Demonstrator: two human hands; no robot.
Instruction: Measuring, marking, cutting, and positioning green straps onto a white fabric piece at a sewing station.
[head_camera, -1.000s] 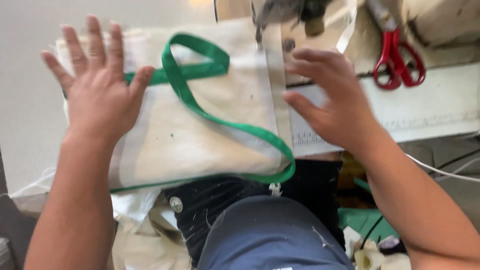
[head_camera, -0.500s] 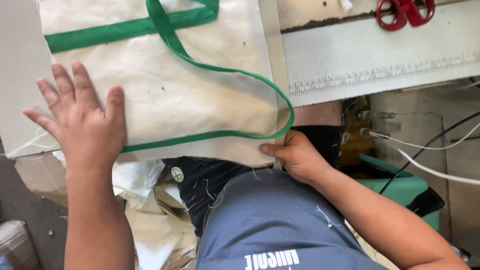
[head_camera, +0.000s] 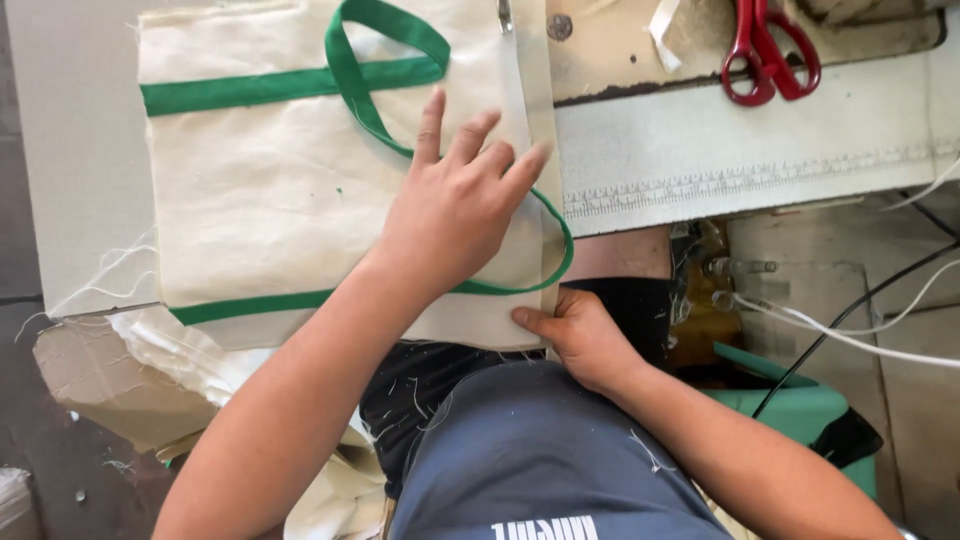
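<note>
A cream canvas tote bag (head_camera: 270, 190) with green bands and a green strap handle (head_camera: 375, 75) lies flat on the grey sewing table (head_camera: 70, 150). My left hand (head_camera: 455, 205) rests palm down on the bag's right part, fingers spread toward its right edge. My right hand (head_camera: 580, 335) pinches the bag's lower right corner at the table's near edge, thumb on top of the cloth.
Red-handled scissors (head_camera: 765, 50) lie at the back right on the sewing machine bed. A pale ruler strip (head_camera: 740, 180) runs along the table front. Loose cream fabric (head_camera: 190, 360) hangs below the table at the left. Cables (head_camera: 850, 335) and green cloth are on the right.
My left hand has moved from the bag's lower left across to its right part. My right hand stays at the lower right corner. The view has shifted a little.
</note>
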